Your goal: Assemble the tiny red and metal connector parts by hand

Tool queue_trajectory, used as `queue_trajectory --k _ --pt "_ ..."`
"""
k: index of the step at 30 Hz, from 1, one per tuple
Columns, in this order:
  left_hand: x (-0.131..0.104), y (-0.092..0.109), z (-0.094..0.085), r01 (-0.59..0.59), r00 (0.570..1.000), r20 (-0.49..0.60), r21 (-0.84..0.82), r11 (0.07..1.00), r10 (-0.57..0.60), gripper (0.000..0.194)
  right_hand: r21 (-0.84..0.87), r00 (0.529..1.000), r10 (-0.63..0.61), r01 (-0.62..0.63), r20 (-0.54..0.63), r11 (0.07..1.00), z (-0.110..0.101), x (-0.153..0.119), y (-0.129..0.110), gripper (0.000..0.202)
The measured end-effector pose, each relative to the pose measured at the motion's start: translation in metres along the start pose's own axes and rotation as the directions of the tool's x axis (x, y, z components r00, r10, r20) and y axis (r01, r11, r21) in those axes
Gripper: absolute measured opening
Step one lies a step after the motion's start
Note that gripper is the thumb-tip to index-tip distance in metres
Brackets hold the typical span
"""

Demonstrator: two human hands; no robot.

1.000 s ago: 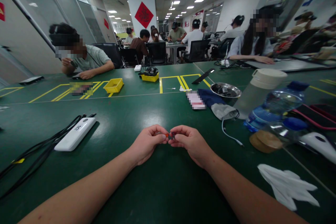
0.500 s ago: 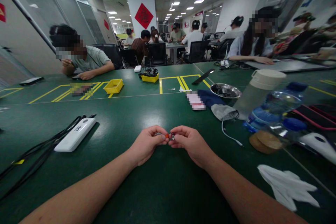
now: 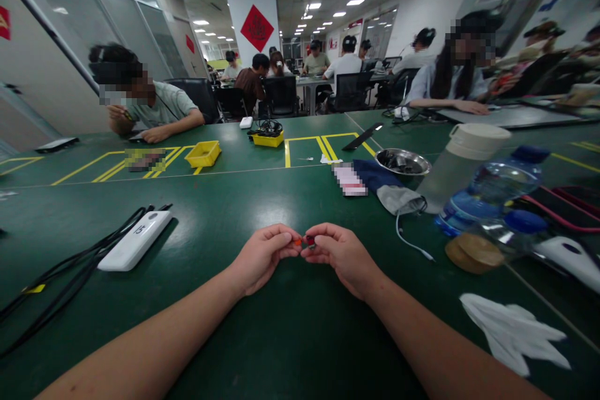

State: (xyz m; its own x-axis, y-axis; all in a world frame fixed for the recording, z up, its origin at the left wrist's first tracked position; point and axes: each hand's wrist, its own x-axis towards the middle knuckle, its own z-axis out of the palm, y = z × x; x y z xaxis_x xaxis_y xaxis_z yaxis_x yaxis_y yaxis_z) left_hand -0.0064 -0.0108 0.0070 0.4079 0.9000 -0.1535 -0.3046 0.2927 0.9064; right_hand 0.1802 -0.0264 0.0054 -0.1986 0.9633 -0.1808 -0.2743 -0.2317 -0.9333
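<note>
Over the green table [image 3: 290, 350], my two hands nearly meet at the fingertips. My left hand [image 3: 267, 257] is closed in a pinch on a small orange piece [image 3: 297, 242], most of it hidden by the fingers. Between the thumb and fingers of my right hand [image 3: 338, 256] is a small dark red piece [image 3: 310, 240] with a shiny bit on it. Both pieces are too small to tell their kind. They are held close together, and I cannot tell whether they touch.
A white power bank [image 3: 135, 242] and black cables [image 3: 70, 281] lie at left. On the right are a metal bowl [image 3: 403, 162], a tumbler [image 3: 462, 169], plastic bottles [image 3: 497, 190] and a white tissue [image 3: 515, 331]. Yellow trays [image 3: 204, 155] stand farther back; co-workers sit beyond.
The fingers of both hands have shifted slightly, and the right hand's piece has turned so that more red and less of its shiny part shows. The arms stay in place.
</note>
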Motion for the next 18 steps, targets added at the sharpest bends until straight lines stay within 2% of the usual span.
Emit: queue_trajectory --k 10,18 --pt "-0.0008 -0.003 0.0011 -0.031 0.999 0.018 0.081 0.996 0.03 0.011 -0.06 1.0 -0.02 0.021 0.017 0.998 0.0021 -0.0014 0.0009 0.022" --pt "-0.0011 -0.0013 0.0036 -0.018 1.0 -0.003 0.069 0.997 0.018 0.008 -0.015 1.0 -0.008 0.008 0.01 1.0 0.0016 -0.0006 0.0001 0.023"
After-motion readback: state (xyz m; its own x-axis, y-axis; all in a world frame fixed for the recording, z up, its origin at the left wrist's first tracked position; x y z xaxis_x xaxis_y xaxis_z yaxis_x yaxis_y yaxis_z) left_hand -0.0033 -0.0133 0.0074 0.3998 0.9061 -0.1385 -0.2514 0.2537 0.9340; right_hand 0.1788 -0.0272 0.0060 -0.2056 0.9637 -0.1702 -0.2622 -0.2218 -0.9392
